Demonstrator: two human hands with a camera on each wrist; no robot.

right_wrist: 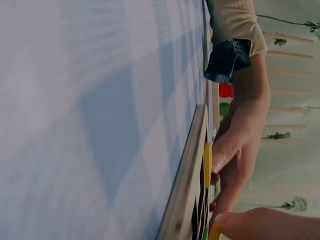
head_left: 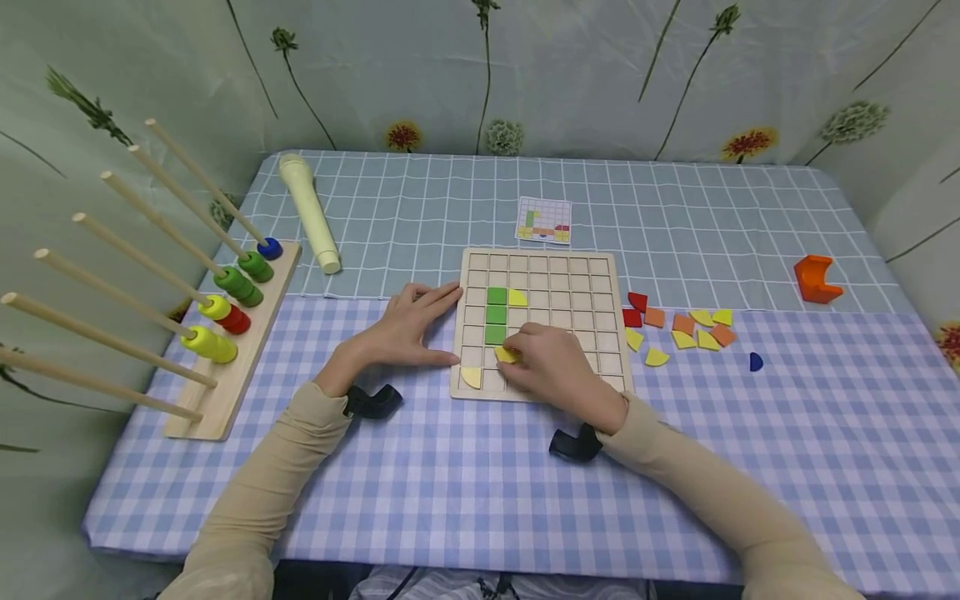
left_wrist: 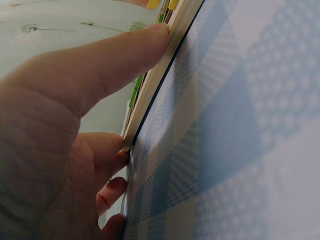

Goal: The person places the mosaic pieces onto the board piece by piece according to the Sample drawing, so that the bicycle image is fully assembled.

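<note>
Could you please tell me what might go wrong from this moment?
The right hand pinches a yellow piece close to the green squares, so it might nudge them. The left hand touches the left edge of the board; a push there could slide it into the red pieces lying by its right edge.

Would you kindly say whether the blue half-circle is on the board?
Off: the blue half-circle lies on the cloth, right of the board.

Looked like a play corner: backed by floral curtain (head_left: 420,75), laid with checked cloth (head_left: 450,483), bead rack (head_left: 243,358), board (head_left: 580,285).
</note>
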